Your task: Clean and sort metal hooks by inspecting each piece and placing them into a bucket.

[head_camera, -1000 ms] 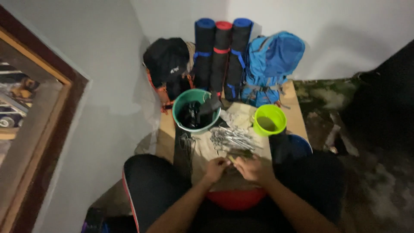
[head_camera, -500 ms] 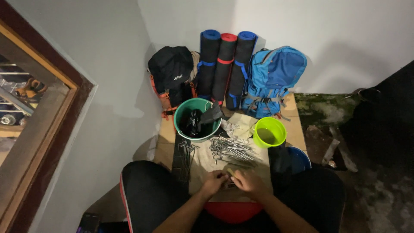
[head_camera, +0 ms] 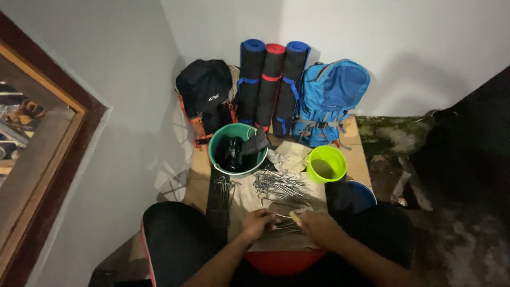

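Note:
My left hand (head_camera: 258, 224) and my right hand (head_camera: 317, 225) meet over a tan cloth (head_camera: 249, 199) laid across my lap. Between them they grip a small bundle of thin metal pegs (head_camera: 285, 225). A small yellowish piece sits at my right hand's fingertips. Just beyond my hands lies a loose pile of more metal pegs (head_camera: 280, 186) with hooked ends. A few more pegs (head_camera: 224, 185) rest on a dark strip at the left.
A green bucket (head_camera: 214, 154) with dark items stands behind the pegs, a lime-green bucket (head_camera: 326, 164) to its right, a blue bowl (head_camera: 364, 194) nearer me. Against the wall stand three rolled mats (head_camera: 271, 79), a black backpack (head_camera: 204, 90) and a blue backpack (head_camera: 329, 98). A red basin (head_camera: 284, 261) sits under the cloth.
The view has tilted and moved closer. My hands stay together over the cloth, working the same bundle of pegs.

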